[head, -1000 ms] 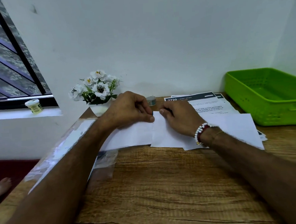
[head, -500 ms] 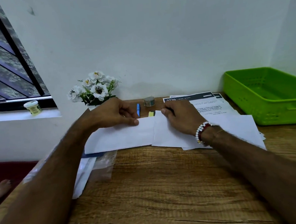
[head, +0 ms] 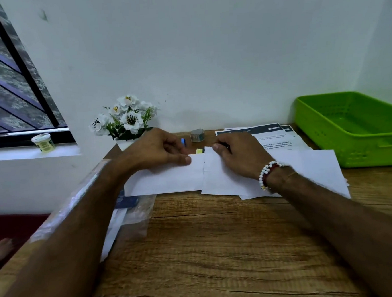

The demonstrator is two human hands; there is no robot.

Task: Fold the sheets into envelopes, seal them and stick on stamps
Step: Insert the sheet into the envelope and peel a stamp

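A folded white sheet lies on the wooden table, its right end meeting a larger white sheet. My left hand pinches the folded sheet's far edge, thumb pressed flat on top and fingers curled behind. My right hand, with a bead bracelet at the wrist, rests on the larger sheet and grips its far left corner with curled fingers. A small grey tape roll, a blue pen tip and a yellow tab show between the hands.
Printed sheets lie under the white paper by the wall. A green plastic tray stands at the right. A white flower pot sits at the back left. A clear plastic sleeve hangs over the table's left edge.
My left hand slid left from the centre along the folded sheet's far edge, uncovering the pen tip and tape roll. My right hand stayed on the corner.
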